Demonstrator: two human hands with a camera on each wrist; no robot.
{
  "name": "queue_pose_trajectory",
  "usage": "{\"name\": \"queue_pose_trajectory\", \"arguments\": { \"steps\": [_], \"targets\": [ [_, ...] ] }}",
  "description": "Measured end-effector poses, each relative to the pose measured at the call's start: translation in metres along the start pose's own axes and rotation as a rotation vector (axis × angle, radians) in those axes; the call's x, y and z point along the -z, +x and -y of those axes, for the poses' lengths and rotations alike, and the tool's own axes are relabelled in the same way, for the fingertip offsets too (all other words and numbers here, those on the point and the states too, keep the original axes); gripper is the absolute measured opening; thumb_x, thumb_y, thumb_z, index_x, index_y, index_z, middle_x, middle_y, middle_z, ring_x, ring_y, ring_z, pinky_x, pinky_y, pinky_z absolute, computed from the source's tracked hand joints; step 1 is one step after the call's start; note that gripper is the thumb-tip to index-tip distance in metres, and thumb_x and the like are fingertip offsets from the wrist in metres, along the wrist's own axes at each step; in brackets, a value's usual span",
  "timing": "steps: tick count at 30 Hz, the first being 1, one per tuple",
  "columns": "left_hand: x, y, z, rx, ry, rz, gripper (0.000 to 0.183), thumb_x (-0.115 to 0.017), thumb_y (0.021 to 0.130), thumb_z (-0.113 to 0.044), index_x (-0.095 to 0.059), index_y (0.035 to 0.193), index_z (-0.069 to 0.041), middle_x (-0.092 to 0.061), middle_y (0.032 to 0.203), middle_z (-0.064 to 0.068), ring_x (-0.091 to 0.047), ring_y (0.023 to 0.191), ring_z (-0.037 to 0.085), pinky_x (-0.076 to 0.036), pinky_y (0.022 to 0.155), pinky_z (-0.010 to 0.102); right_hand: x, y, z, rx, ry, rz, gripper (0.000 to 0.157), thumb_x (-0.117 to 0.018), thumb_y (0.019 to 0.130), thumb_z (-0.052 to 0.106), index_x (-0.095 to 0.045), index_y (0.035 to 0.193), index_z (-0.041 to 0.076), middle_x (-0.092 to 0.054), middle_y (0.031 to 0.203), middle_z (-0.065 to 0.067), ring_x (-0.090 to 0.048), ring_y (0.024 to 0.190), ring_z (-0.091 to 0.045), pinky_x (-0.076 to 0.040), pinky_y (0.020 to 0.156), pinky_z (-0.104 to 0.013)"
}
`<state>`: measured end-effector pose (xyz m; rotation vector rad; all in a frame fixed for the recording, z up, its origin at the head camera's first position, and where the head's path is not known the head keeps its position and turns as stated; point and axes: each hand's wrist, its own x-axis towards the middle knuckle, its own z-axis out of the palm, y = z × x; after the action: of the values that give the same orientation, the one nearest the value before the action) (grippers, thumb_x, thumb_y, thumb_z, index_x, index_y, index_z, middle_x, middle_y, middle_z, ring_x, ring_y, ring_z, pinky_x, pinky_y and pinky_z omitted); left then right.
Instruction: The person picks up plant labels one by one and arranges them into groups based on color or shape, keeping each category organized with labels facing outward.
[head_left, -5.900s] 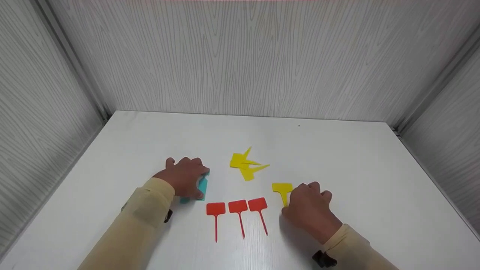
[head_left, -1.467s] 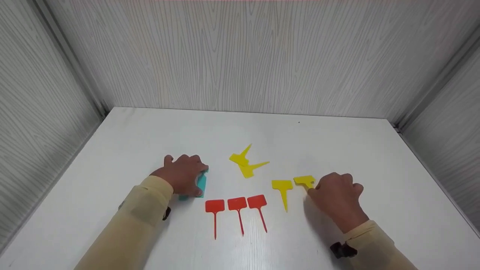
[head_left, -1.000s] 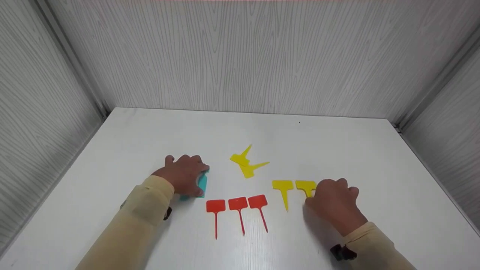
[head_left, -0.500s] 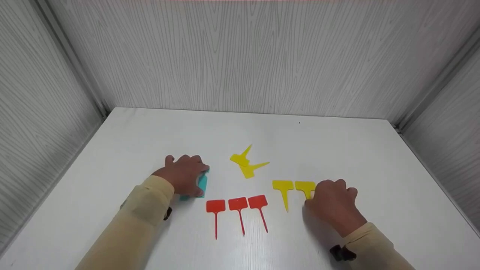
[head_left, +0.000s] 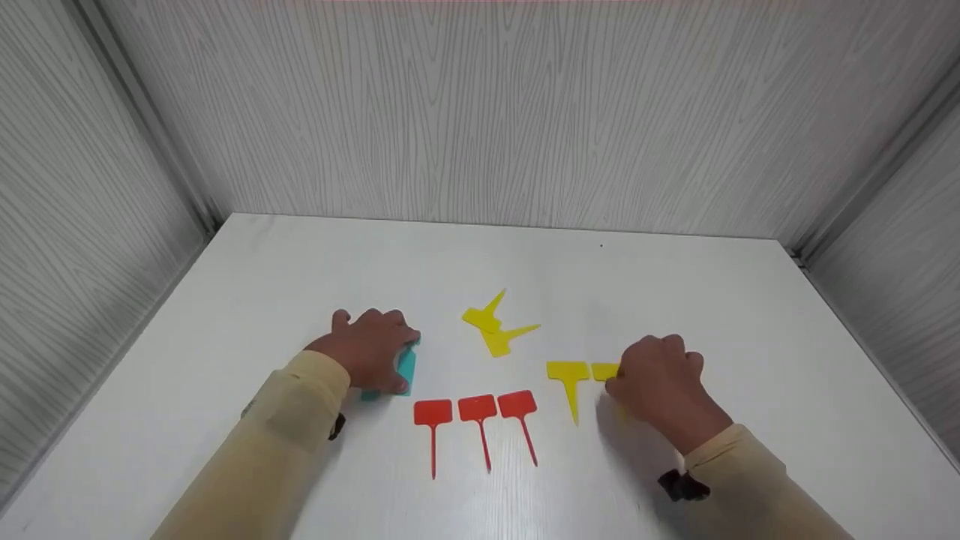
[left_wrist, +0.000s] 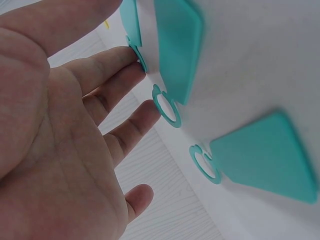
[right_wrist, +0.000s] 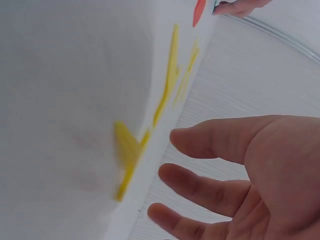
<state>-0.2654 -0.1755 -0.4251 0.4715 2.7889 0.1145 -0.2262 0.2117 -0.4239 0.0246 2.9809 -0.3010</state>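
My left hand (head_left: 365,351) reaches over teal tags (head_left: 406,371) on the left of the table. In the left wrist view three of these flat tags (left_wrist: 265,155) with ring loops show, and the fingertips (left_wrist: 135,70) of the extended fingers lie right at the rings. My right hand (head_left: 664,379) hovers over a yellow T-shaped plant label (head_left: 605,372), partly hiding it. The right wrist view shows its spread fingers (right_wrist: 182,180) apart from that label (right_wrist: 127,150). Left of it lies another yellow plant label (head_left: 568,371), stem pointing toward me.
Three red plant labels (head_left: 433,412) lie in a row in the front middle. Farther back, two yellow plant labels (head_left: 495,341) overlap each other. The white table (head_left: 420,262) is bounded by grey wood-grain panels (head_left: 480,112) at the back and sides.
From the overlapping yellow pile, the right hand brought a second label beside the first, straightened it, then let go and rose slightly away. The left hand stays put over the teal tags.
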Motion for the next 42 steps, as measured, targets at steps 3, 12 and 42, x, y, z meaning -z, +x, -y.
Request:
{"name": "queue_pose_trajectory", "arguments": {
  "steps": [3, 12, 42],
  "targets": [
    [0.000, -0.001, 0.000, 0.003, -0.001, -0.002, 0.091, -0.098, 0.083, -0.041, -0.057, 0.162, -0.022, -0.059, 0.152, 0.011, -0.051, 0.140, 0.037, -0.033, 0.117, 0.076, 0.006, 0.011, 0.007, 0.052, 0.048, -0.019, 0.018, -0.077, 0.098, 0.019, -0.086, 0.101, 0.004, -0.071, 0.103, -0.010, -0.052, 0.118, -0.044, -0.042, 0.096, -0.063],
    [-0.004, -0.001, -0.001, 0.015, 0.005, -0.017, 0.095, -0.100, 0.080, -0.042, -0.057, 0.163, -0.023, -0.059, 0.152, 0.010, -0.052, 0.141, 0.037, -0.035, 0.117, 0.076, 0.006, 0.045, 0.030, 0.216, 0.091, -0.034, 0.013, -0.082, 0.100, 0.017, -0.085, 0.108, 0.007, -0.067, 0.135, -0.017, -0.041, 0.144, -0.049, -0.036, 0.115, -0.070],
    [-0.002, -0.006, -0.006, 0.015, -0.008, 0.004, 0.094, -0.099, 0.082, -0.041, -0.056, 0.163, -0.024, -0.058, 0.153, 0.008, -0.051, 0.142, 0.036, -0.034, 0.118, 0.074, -0.010, 0.108, 0.057, 0.381, -0.021, 0.034, 0.011, -0.088, 0.099, 0.024, -0.090, 0.109, 0.019, -0.075, 0.114, 0.002, -0.049, 0.130, -0.031, -0.034, 0.109, -0.058]
  ]
}}
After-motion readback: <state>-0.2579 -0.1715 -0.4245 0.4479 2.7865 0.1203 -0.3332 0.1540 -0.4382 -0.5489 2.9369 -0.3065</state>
